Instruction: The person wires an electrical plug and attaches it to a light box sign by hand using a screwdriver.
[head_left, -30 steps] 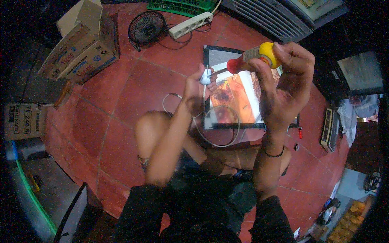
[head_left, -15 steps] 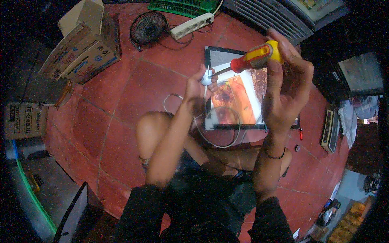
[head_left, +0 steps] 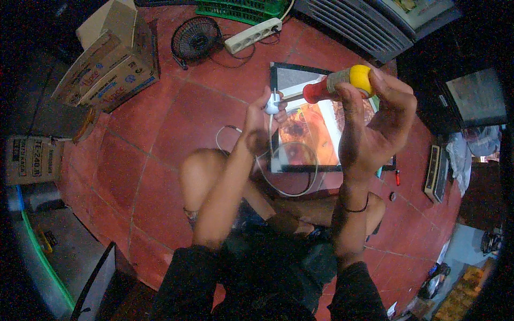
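Observation:
A white power plug (head_left: 272,104) with its pins pointing away from me is pinched in my left hand (head_left: 260,113). Its white cable (head_left: 314,174) hangs down in a loop over my crossed legs. My right hand (head_left: 375,120) grips the yellow end of a screwdriver (head_left: 332,86) with a red, grey and yellow handle. The blade runs leftward and its tip meets the side of the plug; whether it sits in a screw is too small to tell. Below both hands, a black-framed panel with a picture (head_left: 305,134) lies on the floor.
A small black fan (head_left: 196,38) and a white power strip (head_left: 254,35) stand ahead, near a green crate (head_left: 241,9). Cardboard boxes (head_left: 115,75) are at the left. A small red tool (head_left: 398,177) and a dark ring (head_left: 393,196) lie on the red tiles (head_left: 160,139) at right.
The screwdriver handle has turned about its length, and my right fingers have shifted around its yellow end. My left hand and the plug stay almost in place.

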Tool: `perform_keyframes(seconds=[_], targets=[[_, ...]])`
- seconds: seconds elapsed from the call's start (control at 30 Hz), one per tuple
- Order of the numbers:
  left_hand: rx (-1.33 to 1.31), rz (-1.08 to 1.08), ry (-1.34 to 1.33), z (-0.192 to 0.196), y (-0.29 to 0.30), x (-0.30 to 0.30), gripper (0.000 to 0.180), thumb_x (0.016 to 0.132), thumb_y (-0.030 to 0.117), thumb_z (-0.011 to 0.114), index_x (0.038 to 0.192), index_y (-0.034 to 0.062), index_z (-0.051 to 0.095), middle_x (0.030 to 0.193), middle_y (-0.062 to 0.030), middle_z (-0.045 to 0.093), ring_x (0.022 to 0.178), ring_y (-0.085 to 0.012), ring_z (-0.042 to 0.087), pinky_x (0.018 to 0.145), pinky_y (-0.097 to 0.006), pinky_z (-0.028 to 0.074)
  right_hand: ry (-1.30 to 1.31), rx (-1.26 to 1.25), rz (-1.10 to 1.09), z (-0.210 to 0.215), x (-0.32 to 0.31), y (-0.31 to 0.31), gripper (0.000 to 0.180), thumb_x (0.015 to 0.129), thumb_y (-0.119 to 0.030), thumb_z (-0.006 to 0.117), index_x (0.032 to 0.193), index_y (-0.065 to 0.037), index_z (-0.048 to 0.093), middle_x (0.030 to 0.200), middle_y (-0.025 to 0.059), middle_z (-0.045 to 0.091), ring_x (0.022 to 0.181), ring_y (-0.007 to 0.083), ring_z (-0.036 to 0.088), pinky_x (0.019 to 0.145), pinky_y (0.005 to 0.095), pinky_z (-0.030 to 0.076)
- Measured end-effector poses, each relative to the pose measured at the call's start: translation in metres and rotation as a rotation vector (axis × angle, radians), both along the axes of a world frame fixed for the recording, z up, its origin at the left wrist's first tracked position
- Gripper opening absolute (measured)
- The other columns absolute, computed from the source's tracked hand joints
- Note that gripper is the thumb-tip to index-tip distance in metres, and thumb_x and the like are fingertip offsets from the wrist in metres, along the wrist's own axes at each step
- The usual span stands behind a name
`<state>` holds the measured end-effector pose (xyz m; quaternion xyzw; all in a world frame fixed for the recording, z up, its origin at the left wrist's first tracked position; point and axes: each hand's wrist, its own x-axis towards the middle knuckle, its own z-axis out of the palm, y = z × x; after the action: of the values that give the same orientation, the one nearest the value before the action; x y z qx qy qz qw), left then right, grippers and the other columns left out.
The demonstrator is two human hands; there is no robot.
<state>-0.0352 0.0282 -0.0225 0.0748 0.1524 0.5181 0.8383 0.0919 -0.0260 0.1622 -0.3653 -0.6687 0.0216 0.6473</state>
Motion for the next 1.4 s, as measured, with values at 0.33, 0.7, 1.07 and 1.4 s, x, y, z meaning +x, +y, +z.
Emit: perform_keyframes(seconds=[0.33,0.7,1.07,1.4], targets=[[0.0,0.009,0.001,0.001,0.001,0.0,0.042,0.091,0.041,0.047,0.093,-0.0004,0.051,0.069,-0.0054,0.048,0.055,-0.0157,0.043,0.053,-0.028,0.036,-0.066,-0.11,-0.131,0.001,0.004,-0.007,0.017,0.084,0.0,0.058,0.099,-0.001,0.05,0.117,0.0217,0.054,0.107,0.0254,0.054,0.093,0.0339,0.042],[0.028,-0.021,-0.069,-0.009,0.002,-0.002,0.038,0.093,0.04,0.044,0.093,0.002,0.05,0.069,-0.0044,0.047,0.055,-0.014,0.04,0.052,-0.026,0.034,0.04,-0.133,-0.014,0.002,0.004,0.005,0.02,0.084,0.004,0.058,0.103,0.001,0.051,0.112,0.0172,0.055,0.102,0.0194,0.056,0.089,0.0295,0.044],[0.023,-0.019,-0.027,0.001,-0.004,-0.001,0.037,0.093,0.04,0.043,0.093,0.0029,0.051,0.067,-0.004,0.045,0.054,-0.0123,0.038,0.051,-0.026,0.033,0.226,-0.165,0.17,-0.001,-0.005,0.002,0.028,0.074,-0.003,0.072,0.096,-0.002,0.056,0.102,0.0116,0.058,0.088,0.017,0.059,0.077,0.0263,0.049],[0.021,0.009,0.016,0.006,-0.006,-0.002,0.039,0.093,0.04,0.044,0.093,0.0023,0.051,0.068,-0.0061,0.047,0.054,-0.0125,0.038,0.051,-0.025,0.033,0.041,-0.069,0.115,-0.007,0.0,0.007,0.024,0.082,0.003,0.061,0.103,0.0,0.048,0.107,0.0148,0.053,0.095,0.018,0.055,0.083,0.0285,0.046]])
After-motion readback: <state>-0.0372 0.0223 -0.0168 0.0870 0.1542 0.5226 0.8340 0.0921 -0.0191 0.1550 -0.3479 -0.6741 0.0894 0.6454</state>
